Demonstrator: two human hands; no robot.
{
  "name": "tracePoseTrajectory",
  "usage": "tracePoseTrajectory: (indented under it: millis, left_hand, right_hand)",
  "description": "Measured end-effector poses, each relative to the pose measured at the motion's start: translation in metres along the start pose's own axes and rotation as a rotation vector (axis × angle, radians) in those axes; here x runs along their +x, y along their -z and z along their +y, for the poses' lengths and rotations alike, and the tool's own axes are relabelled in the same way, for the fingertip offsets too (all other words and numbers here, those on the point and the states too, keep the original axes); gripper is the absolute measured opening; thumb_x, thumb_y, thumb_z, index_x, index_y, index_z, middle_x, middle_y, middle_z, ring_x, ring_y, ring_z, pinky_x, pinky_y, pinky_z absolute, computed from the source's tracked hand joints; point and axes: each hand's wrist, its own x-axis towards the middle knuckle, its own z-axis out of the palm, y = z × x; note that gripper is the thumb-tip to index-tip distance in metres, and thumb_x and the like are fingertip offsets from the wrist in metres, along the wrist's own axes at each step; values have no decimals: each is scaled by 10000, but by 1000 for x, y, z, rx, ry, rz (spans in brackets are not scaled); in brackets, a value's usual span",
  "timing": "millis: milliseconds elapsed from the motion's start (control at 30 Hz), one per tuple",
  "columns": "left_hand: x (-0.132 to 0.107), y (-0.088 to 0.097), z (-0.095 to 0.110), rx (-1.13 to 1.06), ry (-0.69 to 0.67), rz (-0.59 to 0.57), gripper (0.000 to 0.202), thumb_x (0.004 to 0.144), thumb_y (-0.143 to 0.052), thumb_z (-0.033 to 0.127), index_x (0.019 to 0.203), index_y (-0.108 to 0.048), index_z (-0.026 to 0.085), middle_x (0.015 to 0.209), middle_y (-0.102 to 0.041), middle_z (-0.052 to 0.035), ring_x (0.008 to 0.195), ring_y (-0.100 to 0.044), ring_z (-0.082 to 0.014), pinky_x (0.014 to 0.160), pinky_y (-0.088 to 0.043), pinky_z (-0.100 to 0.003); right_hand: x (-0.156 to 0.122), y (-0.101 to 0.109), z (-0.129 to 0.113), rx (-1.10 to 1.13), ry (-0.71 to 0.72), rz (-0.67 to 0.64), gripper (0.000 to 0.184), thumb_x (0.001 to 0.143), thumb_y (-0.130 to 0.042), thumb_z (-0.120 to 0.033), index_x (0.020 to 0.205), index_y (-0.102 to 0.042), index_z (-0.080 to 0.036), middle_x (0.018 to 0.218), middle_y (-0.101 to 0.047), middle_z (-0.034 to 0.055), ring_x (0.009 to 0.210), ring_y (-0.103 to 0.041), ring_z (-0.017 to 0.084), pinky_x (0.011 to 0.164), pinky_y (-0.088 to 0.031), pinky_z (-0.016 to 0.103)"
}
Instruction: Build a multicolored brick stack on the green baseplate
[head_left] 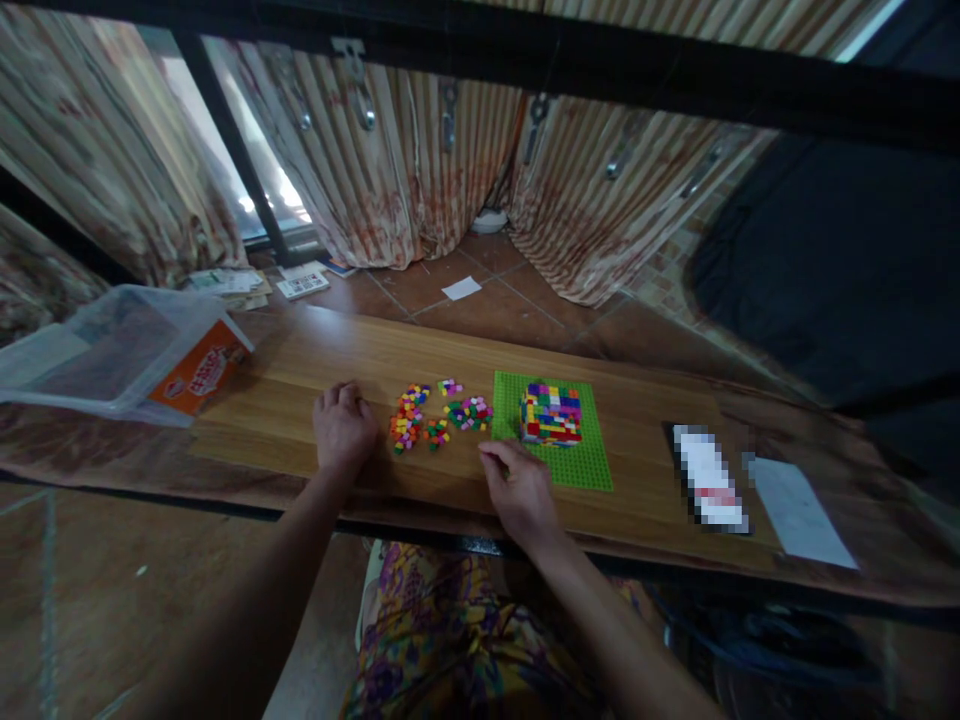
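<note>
A green baseplate (581, 462) lies on the wooden table (285, 385), with a block of many-coloured small bricks (552, 412) built on its far half. Left of the plate lies a loose heap of several small coloured bricks (420, 415). My left hand (343, 427) rests on the table left of the heap, fingers curled into a loose fist. My right hand (517, 492) sits at the near left corner of the plate, fingers pinched together; whether a brick is between them I cannot see.
A clear plastic box (105, 350) with an orange label lies on its side at the table's left end. A dark card and a white sheet of paper (801, 510) lie at the right. Curtains and a tiled floor lie beyond the table.
</note>
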Motion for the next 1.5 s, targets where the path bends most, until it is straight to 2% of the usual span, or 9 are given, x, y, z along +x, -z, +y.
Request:
tracePoseTrajectory:
  millis: [233,567,833,1033,1233,1333,1500]
  left_hand:
    - [-1,0,1,-39,26,-2,338,876,-413,217,1104,-645,124,1168,-622,-170,1105,-539,-330,995,-392,-469]
    - [-1,4,4,-35,28,-14,346,870,-408,208,1103,-641,102,1163,-623,-179,1100,-536,-329,996,-396,-464]
    - [-1,4,4,-37,28,-20,339,871,-414,206,1102,-640,104,1182,-618,-191,1102,-529,-336,990,-395,-479]
    - [0,1,2,-18,19,-5,332,869,-409,210,1083,-642,109,1163,-627,-186,1072,-537,-328,966,-410,-470]
    - [-1,2,3,-2,13,3,327,870,-411,211,1077,-643,111,1165,-629,-183,1078,-543,-327,965,-414,-461]
    - [0,2,3,-1,14,2,322,866,-418,211,1075,-643,113,1163,-631,-179,1081,-546,-323,968,-414,-457]
    - [0,1,0,8,7,9,331,866,-414,217,1079,-645,113,1154,-636,-177,1079,-554,-321,976,-414,-453]
  right_hand:
    - [22,-33,9,-81,102,-132,241,871,-528,-126,909,-730,-252,922,-690,43,914,-640,202,866,-494,323]
    - [36,-54,6,-192,129,-247,191,879,-576,-148,884,-736,-253,922,-650,43,912,-597,205,848,-471,319]
    - [33,-49,7,-233,124,-279,140,905,-586,-177,845,-702,-228,926,-639,50,979,-568,209,870,-437,306]
    - [35,-44,5,-271,103,-362,99,901,-602,-188,894,-696,-221,986,-634,49,1016,-553,208,887,-431,310]
    - [44,-43,2,-277,106,-388,129,901,-610,-185,847,-723,-211,944,-642,51,962,-580,200,875,-441,306]
    - [43,-43,2,-246,129,-362,146,903,-611,-190,832,-737,-214,920,-647,49,937,-586,194,860,-447,301]
    - [28,-31,1,-114,160,-216,199,941,-557,-217,877,-745,-234,899,-660,37,910,-601,181,840,-467,297]
